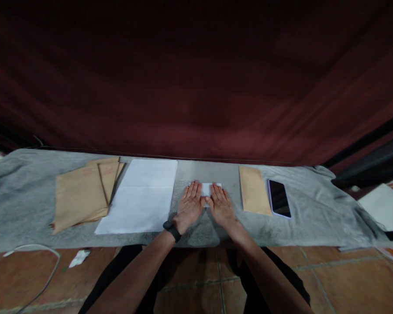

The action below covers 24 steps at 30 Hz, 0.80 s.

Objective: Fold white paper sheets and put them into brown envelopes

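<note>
A small folded piece of white paper point(206, 189) lies on the grey cloth in front of me, partly covered by my hands. My left hand point(190, 202) presses flat on its left side, fingers stretched out. On its right side my right hand point(220, 205) also lies flat with fingers extended. The two thumbs meet near the paper's lower part. Left of my hands rests a stack of white paper sheets point(144, 196) with a crease across it. To the right is a single brown envelope point(254, 190).
Several brown envelopes point(80, 194) are piled at the left. A phone point(279, 198) in a light purple case lies right of the single envelope. The grey cloth point(317, 209) covers the table; a dark red curtain point(196, 87) hangs behind. A white cable point(52, 257) trails below at left.
</note>
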### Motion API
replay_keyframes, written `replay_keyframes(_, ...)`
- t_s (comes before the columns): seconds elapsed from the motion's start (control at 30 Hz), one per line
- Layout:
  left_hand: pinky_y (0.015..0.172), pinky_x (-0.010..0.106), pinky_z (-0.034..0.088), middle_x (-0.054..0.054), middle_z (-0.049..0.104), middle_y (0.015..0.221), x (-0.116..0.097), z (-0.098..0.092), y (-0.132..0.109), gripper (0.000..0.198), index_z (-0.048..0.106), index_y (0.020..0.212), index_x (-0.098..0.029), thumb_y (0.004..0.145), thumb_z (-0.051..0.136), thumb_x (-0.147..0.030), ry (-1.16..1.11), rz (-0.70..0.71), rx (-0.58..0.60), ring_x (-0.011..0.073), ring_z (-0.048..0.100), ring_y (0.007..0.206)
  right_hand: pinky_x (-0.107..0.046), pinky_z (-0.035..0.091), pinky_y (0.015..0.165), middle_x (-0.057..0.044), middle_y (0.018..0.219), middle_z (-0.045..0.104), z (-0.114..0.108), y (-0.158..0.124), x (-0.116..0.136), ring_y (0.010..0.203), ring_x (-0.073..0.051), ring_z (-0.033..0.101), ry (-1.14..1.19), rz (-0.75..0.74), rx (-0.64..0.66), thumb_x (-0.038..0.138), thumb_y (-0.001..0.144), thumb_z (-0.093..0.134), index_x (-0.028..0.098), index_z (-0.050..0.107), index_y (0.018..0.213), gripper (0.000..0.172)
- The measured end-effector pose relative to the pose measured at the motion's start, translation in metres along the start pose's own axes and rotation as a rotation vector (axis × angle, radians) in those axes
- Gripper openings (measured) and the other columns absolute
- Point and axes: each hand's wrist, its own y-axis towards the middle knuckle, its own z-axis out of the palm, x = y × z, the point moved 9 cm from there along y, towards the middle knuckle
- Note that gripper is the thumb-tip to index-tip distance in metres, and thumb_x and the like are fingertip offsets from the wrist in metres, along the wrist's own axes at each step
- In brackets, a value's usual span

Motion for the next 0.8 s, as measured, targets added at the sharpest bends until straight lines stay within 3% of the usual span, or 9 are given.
replay_keyframes(0.37, 0.124, 0.041, 0.020, 0.016, 0.032, 0.160, 0.021, -0.006, -0.013, 0.059, 0.033, 0.153, -0.003, 0.101, 0.028, -0.032, 0.052, -0.090, -0.024, 0.0247, 0.025, 0.151, -0.045, 0.021, 0.122, -0.012, 0.161, 0.031, -0.004, -0.009, -0.031, 0.150, -0.024, 0.027, -0.086, 0.110, 0.050, 0.036, 0.106, 0.024, 0.010, 0.028, 0.156, 0.057)
replay_keyframes(0.5, 0.124, 0.045, 0.021, 0.019, 0.033, 0.159, 0.027, -0.016, -0.016, 0.058, 0.033, 0.151, 0.000, 0.100, 0.030, -0.028, 0.054, -0.138, -0.087, 0.0266, 0.025, 0.151, -0.044, 0.021, 0.122, -0.013, 0.161, 0.031, -0.006, -0.012, -0.036, 0.150, -0.025, 0.026, -0.080, 0.138, 0.050, 0.035, 0.105, 0.025, 0.008, 0.030, 0.156, 0.057)
replay_keyframes(0.63, 0.125, 0.047, 0.021, 0.017, 0.034, 0.159, 0.002, -0.026, -0.017, 0.058, 0.031, 0.153, -0.004, 0.100, 0.031, -0.026, -0.010, -0.005, -0.140, 0.0256, 0.022, 0.152, -0.046, 0.023, 0.122, -0.015, 0.161, 0.030, -0.015, -0.012, -0.033, 0.151, -0.026, 0.025, -0.023, 0.162, 0.009, 0.034, 0.106, 0.022, 0.005, 0.031, 0.154, 0.057)
replay_keyframes(0.8, 0.124, 0.046, 0.024, 0.015, 0.037, 0.159, -0.041, -0.011, -0.028, 0.057, 0.030, 0.154, -0.010, 0.099, 0.032, -0.023, -0.098, 0.251, -0.062, 0.0219, 0.026, 0.151, -0.044, 0.025, 0.123, -0.009, 0.162, 0.030, -0.013, -0.016, 0.008, 0.151, -0.019, 0.025, 0.149, -0.064, 0.069, 0.038, 0.107, 0.018, 0.014, 0.026, 0.157, 0.056)
